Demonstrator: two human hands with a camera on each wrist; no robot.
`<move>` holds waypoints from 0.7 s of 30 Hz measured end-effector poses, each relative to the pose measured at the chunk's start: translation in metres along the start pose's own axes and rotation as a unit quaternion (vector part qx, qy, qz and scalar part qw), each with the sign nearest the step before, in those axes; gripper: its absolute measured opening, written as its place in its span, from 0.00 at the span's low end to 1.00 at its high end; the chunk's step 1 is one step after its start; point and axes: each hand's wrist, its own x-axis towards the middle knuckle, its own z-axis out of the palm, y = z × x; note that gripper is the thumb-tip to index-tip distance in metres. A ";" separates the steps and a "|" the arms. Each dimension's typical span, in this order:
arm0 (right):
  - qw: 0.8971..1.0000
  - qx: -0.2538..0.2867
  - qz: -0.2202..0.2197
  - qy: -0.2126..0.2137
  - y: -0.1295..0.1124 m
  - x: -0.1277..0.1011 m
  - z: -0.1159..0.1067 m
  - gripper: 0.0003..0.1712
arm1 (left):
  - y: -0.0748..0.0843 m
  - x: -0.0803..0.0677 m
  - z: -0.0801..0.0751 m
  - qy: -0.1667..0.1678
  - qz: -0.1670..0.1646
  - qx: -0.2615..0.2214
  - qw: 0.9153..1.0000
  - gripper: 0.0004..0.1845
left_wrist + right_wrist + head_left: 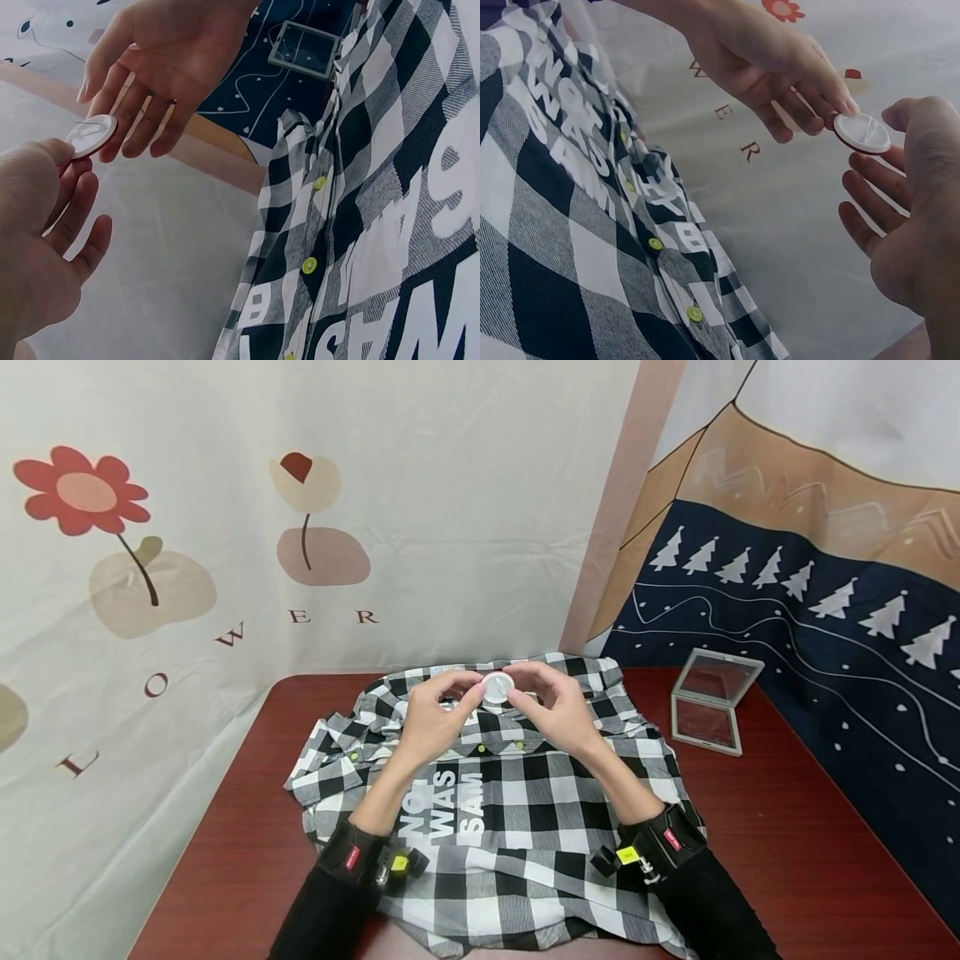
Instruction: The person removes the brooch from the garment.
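A small round white disc [497,687] with a red underside is held up above the collar of a black-and-white checked shirt [525,810]. My left hand [474,692] pinches its left edge between thumb and forefinger. My right hand [519,692] pinches the opposite edge with its fingertips. In the left wrist view the disc [91,135] sits between my left hand [67,161] and the right hand's fingers [131,131]. The right wrist view shows the disc [862,131] by my right hand [891,146]. The shirt carries white lettering and yellow-green buttons [308,264].
The shirt lies spread on a dark red table [787,827]. A clear square box [712,702] stands open at the back right. Printed cloth hangs behind and to the right: a flower pattern [82,493] and a navy tree pattern [825,602].
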 end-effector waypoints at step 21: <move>1.000 0.000 -0.020 0.018 -0.002 -0.002 0.009 0.17 | 0.007 -0.001 0.003 0.000 -0.032 -0.010 0.999 0.07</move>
